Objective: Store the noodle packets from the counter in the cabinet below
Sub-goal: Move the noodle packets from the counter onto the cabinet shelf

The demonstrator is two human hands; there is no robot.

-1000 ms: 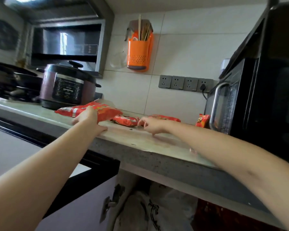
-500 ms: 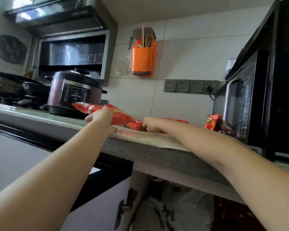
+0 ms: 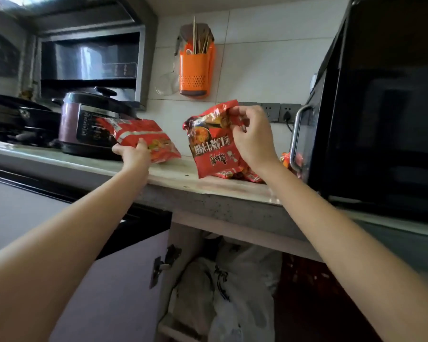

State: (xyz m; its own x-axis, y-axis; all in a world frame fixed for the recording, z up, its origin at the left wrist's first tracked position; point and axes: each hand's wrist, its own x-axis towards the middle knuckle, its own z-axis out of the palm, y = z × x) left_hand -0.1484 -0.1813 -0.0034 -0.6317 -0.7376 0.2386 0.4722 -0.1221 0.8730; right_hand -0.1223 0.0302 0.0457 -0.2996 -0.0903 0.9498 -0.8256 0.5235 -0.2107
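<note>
Both hands are holding red noodle packets. The left hand is closed on the near edge of one packet, with the thumb on top and the other fingers hidden under it. That packet is tilted, and its lower right corner sits at or just above the counter, near the front edge. You cannot tell if it touches.

The right hand pinches the top end of a second packet between its fingertips, so the packet hangs down. Its print looks upside down. Its bottom edge touches or nearly touches more red packets lying on the counter. The right wrist hides most of those, so you cannot count them. One more bit of red wrapper peeks out beside the microwave, which is cut off at the right side.

A purple cooker stands behind the left packet, at the back of the counter. An orange holder hangs on the wall tiles.

Under the counter the cabinet is open. Its door swings out to the left. Inside are crumpled white bags, and the right part is too dark to make out.
</note>
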